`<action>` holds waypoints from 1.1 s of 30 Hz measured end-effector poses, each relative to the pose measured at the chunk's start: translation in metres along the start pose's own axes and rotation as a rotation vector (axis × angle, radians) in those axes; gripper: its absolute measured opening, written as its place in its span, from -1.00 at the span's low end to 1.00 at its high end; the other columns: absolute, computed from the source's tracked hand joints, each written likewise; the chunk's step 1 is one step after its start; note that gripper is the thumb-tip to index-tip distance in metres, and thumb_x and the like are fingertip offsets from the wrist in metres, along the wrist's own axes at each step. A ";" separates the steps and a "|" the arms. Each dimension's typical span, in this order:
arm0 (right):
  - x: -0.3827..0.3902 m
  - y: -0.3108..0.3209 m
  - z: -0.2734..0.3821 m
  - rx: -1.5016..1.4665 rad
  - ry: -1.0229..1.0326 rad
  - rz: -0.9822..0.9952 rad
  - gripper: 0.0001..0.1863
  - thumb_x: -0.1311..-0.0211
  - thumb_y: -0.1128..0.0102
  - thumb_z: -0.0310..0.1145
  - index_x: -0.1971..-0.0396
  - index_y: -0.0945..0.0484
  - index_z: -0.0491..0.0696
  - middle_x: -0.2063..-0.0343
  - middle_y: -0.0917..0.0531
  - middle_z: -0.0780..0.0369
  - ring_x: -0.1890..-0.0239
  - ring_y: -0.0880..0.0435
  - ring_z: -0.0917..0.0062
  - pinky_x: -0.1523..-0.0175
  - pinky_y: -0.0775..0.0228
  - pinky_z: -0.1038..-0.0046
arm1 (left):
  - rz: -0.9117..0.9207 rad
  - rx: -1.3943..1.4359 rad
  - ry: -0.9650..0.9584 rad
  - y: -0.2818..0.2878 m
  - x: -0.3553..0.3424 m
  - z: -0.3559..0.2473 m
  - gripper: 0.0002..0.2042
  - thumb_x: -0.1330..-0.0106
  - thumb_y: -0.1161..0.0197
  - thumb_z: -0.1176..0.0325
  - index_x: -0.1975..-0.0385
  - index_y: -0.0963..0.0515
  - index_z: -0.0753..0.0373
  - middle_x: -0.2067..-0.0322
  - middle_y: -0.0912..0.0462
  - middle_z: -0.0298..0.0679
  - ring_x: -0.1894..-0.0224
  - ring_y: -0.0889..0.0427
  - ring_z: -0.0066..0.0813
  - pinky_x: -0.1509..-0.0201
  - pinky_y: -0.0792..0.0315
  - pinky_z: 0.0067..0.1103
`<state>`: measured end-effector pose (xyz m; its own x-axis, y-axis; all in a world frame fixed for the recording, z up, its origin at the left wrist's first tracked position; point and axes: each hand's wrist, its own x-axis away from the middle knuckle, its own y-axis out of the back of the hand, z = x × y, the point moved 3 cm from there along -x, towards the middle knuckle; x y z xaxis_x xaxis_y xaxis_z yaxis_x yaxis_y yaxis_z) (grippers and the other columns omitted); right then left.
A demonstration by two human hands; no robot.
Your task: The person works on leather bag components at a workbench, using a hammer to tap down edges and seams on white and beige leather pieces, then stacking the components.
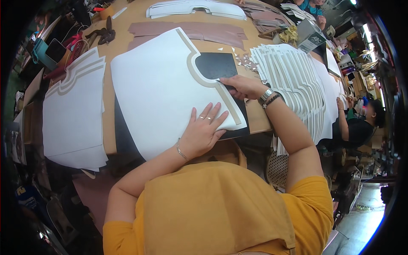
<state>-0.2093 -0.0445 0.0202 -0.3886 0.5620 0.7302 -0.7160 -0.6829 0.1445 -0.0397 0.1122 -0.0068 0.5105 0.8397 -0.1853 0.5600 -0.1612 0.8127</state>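
A large white sheet (pixel 155 85) with a beige strip along its notched edge lies on a black mat (pixel 214 63). My left hand (pixel 204 129) rests on the sheet near its front right, fingers spread. My right hand (pixel 240 87) is closed on a small, thin cutting tool at the inner corner of the curved notch; most of the tool is hidden by my fingers. Small white and brown scraps (pixel 247 60) lie just right of the mat.
Stacks of white pieces lie left (pixel 72 119) and right (pixel 289 85). Mauve strips (pixel 185 35), scissors (pixel 104 33), more white pieces (pixel 195 7) and a grey box (pixel 307 36) are farther back. One person (pixel 361 123) works at the right, another (pixel 310 8) at the back right.
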 end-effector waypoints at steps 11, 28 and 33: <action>-0.010 0.029 -0.030 -0.406 0.089 -0.083 -0.54 -0.44 -0.05 0.15 0.28 -0.49 -0.01 0.64 -0.28 0.51 0.69 -0.10 0.84 0.65 0.08 0.75 | 0.045 0.012 -0.001 0.004 -0.002 0.006 -0.33 -0.39 -0.17 -0.04 -0.46 -0.21 0.01 -0.49 -0.09 -0.07 -0.52 -0.02 0.09 -0.42 0.07 0.21; -0.006 -0.061 0.001 0.637 0.725 -0.697 -0.56 -0.22 -0.31 -0.08 0.06 -0.54 -0.08 0.28 -0.71 0.09 0.20 -0.69 0.15 0.09 -0.53 0.18 | 0.379 -0.421 0.506 0.082 0.001 0.004 -0.10 -0.16 -0.12 -0.45 -0.33 -0.37 0.19 -0.03 -0.50 0.19 -0.04 -0.53 0.02 -0.04 -0.36 -0.21; 0.020 -0.088 -0.016 0.636 0.772 -0.637 -0.60 -0.24 -0.29 -0.11 0.06 -0.54 -0.06 0.29 -0.70 0.10 0.21 -0.70 0.18 0.10 -0.53 0.20 | -0.248 -0.588 0.182 0.080 -0.008 0.117 -0.42 -0.29 -0.26 -0.04 -0.22 -0.49 0.20 -0.21 -0.48 -0.02 -0.27 -0.39 -0.02 -0.16 -0.33 -0.17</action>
<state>-0.1635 0.0343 0.0113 -0.4697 0.8685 -0.1585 -0.5750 -0.1647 0.8014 0.0770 0.0321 -0.0050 0.2649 0.8982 -0.3508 0.1710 0.3142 0.9338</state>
